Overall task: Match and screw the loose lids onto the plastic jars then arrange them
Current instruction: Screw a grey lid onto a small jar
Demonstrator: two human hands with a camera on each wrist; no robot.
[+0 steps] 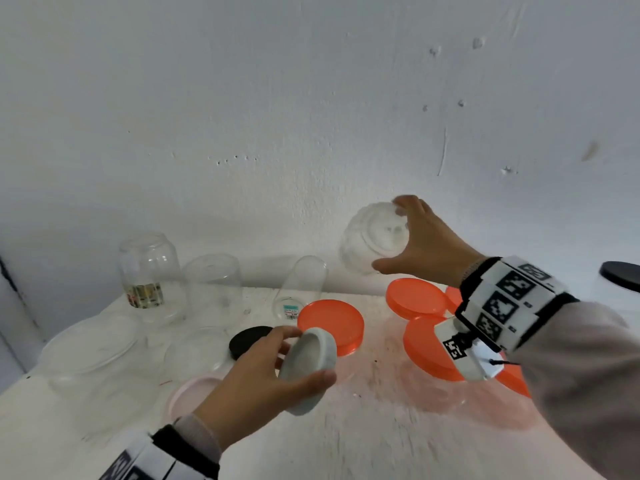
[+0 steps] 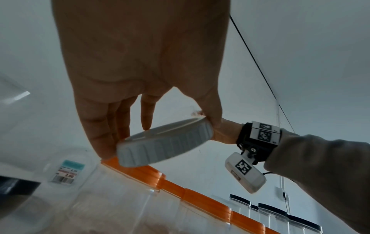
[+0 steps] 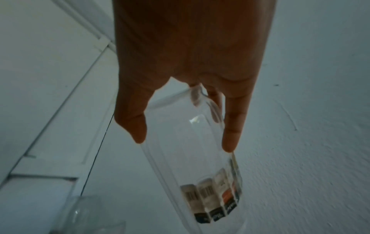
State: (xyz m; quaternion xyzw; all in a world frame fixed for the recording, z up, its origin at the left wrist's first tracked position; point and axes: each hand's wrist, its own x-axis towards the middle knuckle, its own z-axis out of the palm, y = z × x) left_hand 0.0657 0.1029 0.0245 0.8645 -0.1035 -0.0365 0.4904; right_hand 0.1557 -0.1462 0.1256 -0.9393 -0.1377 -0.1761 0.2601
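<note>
**Bringing the white lid and its jar together**

My left hand (image 1: 263,372) pinches a white ribbed lid (image 1: 308,370) by its rim, just in front of the nearest orange-lidded jar (image 1: 330,325). Beyond that jar, my right hand (image 1: 420,242) grips a clear jar (image 1: 372,237) by its base, lifted and tilted. I would turn the jar's mouth to the lid, seat it level, then twist gently

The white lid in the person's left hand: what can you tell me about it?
The white lid is a round, shallow cap that looks like matte plastic, with fine vertical ribs around its rim in the left wrist view. The left hand holds it tilted in the air above the table, thumb on one edge and fingers on the opposite edge. Its hollow underside faces the head camera. It touches nothing but the hand.
</note>
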